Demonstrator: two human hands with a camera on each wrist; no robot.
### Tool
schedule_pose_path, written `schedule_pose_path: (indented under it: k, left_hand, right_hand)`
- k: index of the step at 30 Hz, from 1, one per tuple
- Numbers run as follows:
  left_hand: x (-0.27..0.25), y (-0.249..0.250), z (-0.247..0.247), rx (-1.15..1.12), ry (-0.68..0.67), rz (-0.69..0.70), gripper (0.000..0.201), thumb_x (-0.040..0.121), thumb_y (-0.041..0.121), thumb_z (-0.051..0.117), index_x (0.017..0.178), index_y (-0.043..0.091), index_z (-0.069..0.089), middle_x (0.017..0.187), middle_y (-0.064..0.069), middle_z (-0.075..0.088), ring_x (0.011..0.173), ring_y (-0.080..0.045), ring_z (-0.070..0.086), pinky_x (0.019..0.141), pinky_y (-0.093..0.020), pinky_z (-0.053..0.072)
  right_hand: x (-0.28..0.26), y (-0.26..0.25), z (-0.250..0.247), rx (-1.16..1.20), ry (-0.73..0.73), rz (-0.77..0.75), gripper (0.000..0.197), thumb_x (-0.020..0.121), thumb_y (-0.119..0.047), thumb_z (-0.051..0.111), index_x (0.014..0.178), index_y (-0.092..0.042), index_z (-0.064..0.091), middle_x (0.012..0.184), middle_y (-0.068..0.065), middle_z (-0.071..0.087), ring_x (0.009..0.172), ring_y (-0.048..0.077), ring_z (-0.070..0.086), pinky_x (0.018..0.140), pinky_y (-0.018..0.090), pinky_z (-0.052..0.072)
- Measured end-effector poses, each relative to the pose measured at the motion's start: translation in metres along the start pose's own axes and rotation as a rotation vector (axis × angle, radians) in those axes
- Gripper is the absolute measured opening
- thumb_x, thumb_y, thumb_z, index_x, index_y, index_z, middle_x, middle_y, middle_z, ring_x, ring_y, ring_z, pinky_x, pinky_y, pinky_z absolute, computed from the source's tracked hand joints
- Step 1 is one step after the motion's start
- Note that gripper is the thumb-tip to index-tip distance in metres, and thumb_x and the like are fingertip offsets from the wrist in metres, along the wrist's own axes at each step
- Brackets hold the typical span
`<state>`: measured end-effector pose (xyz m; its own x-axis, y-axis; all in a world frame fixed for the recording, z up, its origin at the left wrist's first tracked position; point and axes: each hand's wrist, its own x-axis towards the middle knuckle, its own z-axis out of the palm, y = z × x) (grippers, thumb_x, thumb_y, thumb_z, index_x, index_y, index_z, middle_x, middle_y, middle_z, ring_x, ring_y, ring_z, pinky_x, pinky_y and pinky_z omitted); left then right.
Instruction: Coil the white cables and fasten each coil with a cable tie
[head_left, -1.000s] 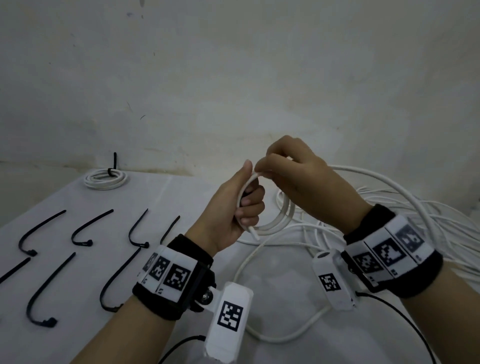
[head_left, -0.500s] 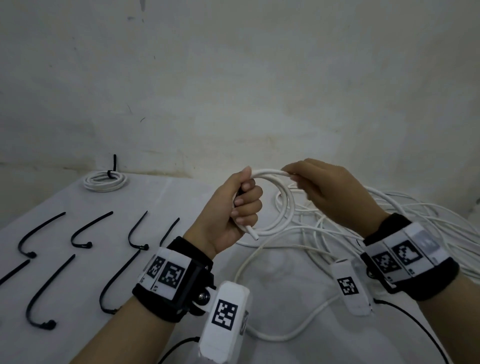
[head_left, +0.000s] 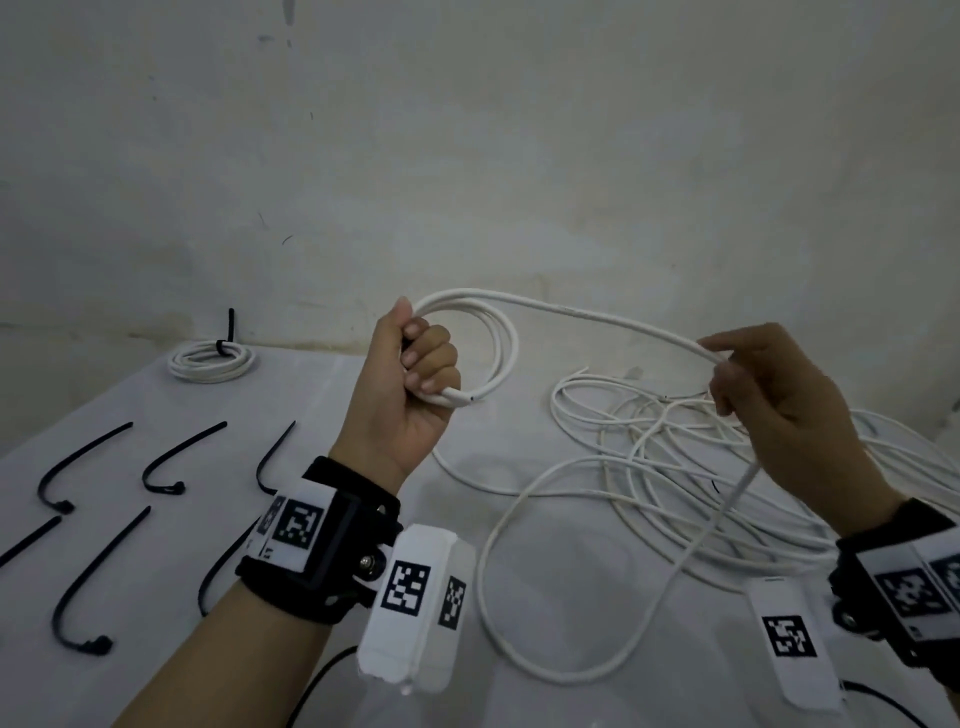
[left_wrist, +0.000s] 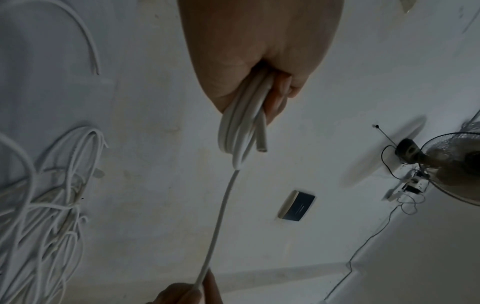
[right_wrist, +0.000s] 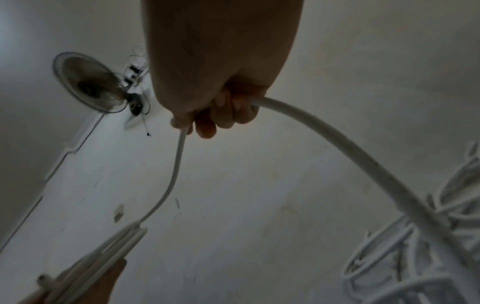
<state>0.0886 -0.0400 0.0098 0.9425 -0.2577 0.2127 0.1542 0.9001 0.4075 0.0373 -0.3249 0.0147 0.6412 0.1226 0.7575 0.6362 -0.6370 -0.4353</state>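
A left hand (head_left: 410, 384) clenches a small upright coil of white cable (head_left: 488, 338) above the table (head_left: 322, 415); its cut end (head_left: 457, 399) points right; the free length runs rightward, nearly level, to the right hand (head_left: 779, 405), whose fingers curl around it; loose cables (head_left: 675, 467) lie tangled below.

Bare tabletop (head_left: 550, 561) lies open between the wrists. The loose cable tangle (head_left: 675, 457) blocks the right side, black cable ties (head_left: 98, 577) seemingly crowd the left, and the finished coil (head_left: 212, 359) sits at the far left.
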Motion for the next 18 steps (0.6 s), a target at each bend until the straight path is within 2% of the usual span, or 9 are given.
schedule_pose_path:
  k: [3, 5, 7, 10, 13, 16, 18]
  left_hand:
    - [0.001, 0.002, -0.002, 0.0, 0.004, 0.03, 0.041, 0.099, 0.036, 0.036, 0.062, 0.018, 0.039, 0.044, 0.007, 0.029, 0.03, -0.007, 0.029, 0.031, -0.013, 0.026]
    - [0.001, 0.002, -0.001, 0.023, 0.006, 0.049, 0.039, 0.099, 0.038, 0.035, 0.065, 0.019, 0.038, 0.045, 0.007, 0.029, 0.031, -0.006, 0.029, 0.032, -0.013, 0.027]
    - [0.002, -0.001, -0.001, 0.065, 0.01, 0.058, 0.038, 0.099, 0.038, 0.034, 0.067, 0.018, 0.038, 0.045, 0.008, 0.029, 0.032, -0.006, 0.029, 0.034, -0.012, 0.028]
    - [0.002, -0.007, 0.0, 0.155, 0.016, 0.077, 0.035, 0.1, 0.035, 0.034, 0.07, 0.017, 0.038, 0.047, 0.008, 0.031, 0.034, -0.004, 0.03, 0.035, -0.013, 0.031]
    - [0.0, -0.014, 0.004, 0.249, -0.011, 0.076, 0.029, 0.097, 0.031, 0.038, 0.073, 0.016, 0.037, 0.049, 0.008, 0.031, 0.036, -0.002, 0.03, 0.036, -0.013, 0.032]
    - [-0.006, -0.022, 0.008, 0.353, -0.06, 0.068, 0.024, 0.09, 0.032, 0.043, 0.074, 0.015, 0.037, 0.052, 0.006, 0.031, 0.039, -0.003, 0.029, 0.038, -0.014, 0.03]
    - [-0.01, -0.026, 0.006, 0.529, -0.102, 0.056, 0.027, 0.092, 0.035, 0.043, 0.078, 0.013, 0.041, 0.06, -0.001, 0.034, 0.051, -0.009, 0.037, 0.048, -0.019, 0.032]
  right_hand:
    - [-0.002, -0.007, 0.0, -0.186, -0.091, -0.102, 0.016, 0.088, -0.035, 0.047, 0.096, -0.033, 0.061, 0.08, -0.017, 0.063, 0.065, 0.003, 0.057, 0.058, 0.012, 0.041]
    - [-0.003, -0.016, 0.004, -0.265, -0.172, -0.207, 0.016, 0.088, -0.031, 0.048, 0.096, -0.03, 0.063, 0.078, -0.021, 0.062, 0.066, 0.001, 0.057, 0.059, 0.015, 0.042]
    - [-0.003, -0.027, 0.009, -0.318, -0.255, -0.317, 0.019, 0.09, -0.027, 0.049, 0.093, -0.022, 0.067, 0.083, -0.022, 0.06, 0.068, -0.002, 0.054, 0.059, 0.014, 0.04]
    - [0.003, -0.052, 0.019, -0.306, -0.342, -0.434, 0.022, 0.094, -0.025, 0.049, 0.091, -0.016, 0.068, 0.087, -0.017, 0.059, 0.076, 0.004, 0.055, 0.062, 0.02, 0.042]
    - [0.011, -0.073, 0.035, -0.272, -0.418, -0.528, 0.025, 0.097, -0.024, 0.047, 0.091, -0.012, 0.068, 0.085, -0.008, 0.06, 0.075, 0.012, 0.05, 0.061, 0.027, 0.041]
    - [0.017, -0.088, 0.057, -0.255, -0.459, -0.596, 0.02, 0.094, -0.019, 0.051, 0.09, -0.01, 0.068, 0.086, -0.002, 0.061, 0.075, 0.014, 0.047, 0.063, 0.023, 0.039]
    - [0.021, -0.093, 0.069, -0.224, -0.45, -0.624, 0.014, 0.091, -0.012, 0.056, 0.089, -0.009, 0.069, 0.088, 0.0, 0.062, 0.079, 0.014, 0.049, 0.064, 0.023, 0.042]
